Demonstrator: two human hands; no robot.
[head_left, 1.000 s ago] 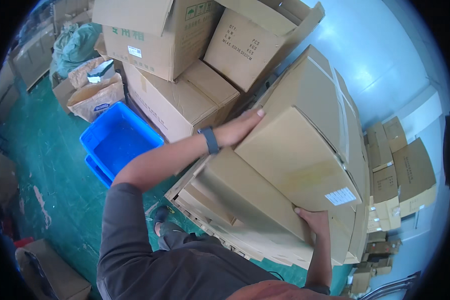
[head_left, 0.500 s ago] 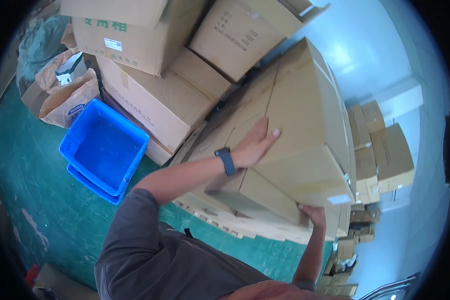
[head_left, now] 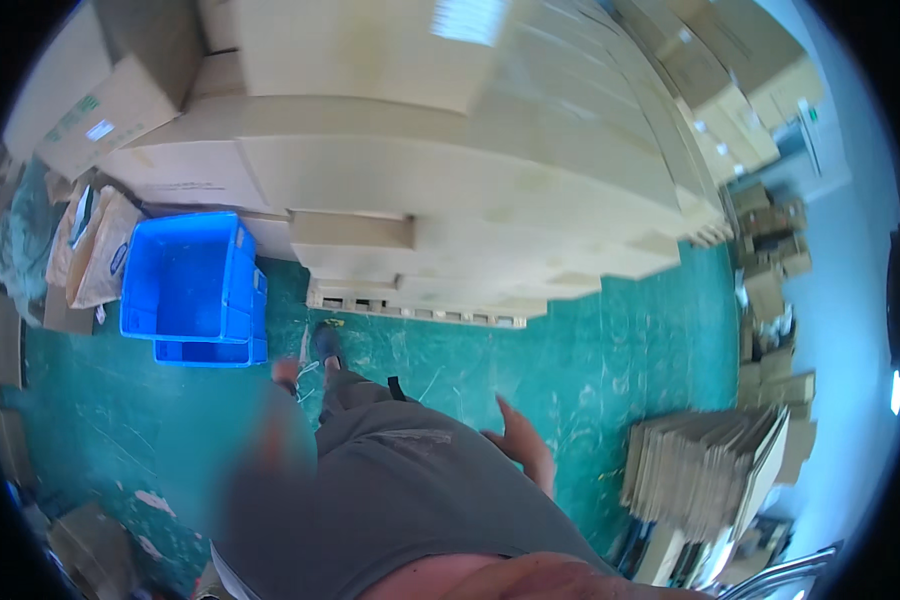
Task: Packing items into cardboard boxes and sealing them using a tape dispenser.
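Neither hand touches the cardboard boxes (head_left: 370, 175), which rise in a large stack in front of me on a low pallet (head_left: 450, 317). Low on my left side hangs my left hand (head_left: 286, 373), its fingers smeared by motion, close to the blue plastic crates (head_left: 195, 285). My right hand (head_left: 522, 440) is at my right side over the green floor, with fingers apart and nothing in it.
Paper sacks (head_left: 105, 245) stand left of the crates, beside a printed carton (head_left: 110, 125). To the right, flattened cardboard sheets (head_left: 700, 465) are stacked upright. More boxes (head_left: 765, 285) line the wall beyond. Green floor (head_left: 570, 370) lies between me and the stack.
Both hands have come off the large upper carton and dropped to my sides. My view has swung, so the stack now appears squarely ahead and the flattened cardboard shows at right.
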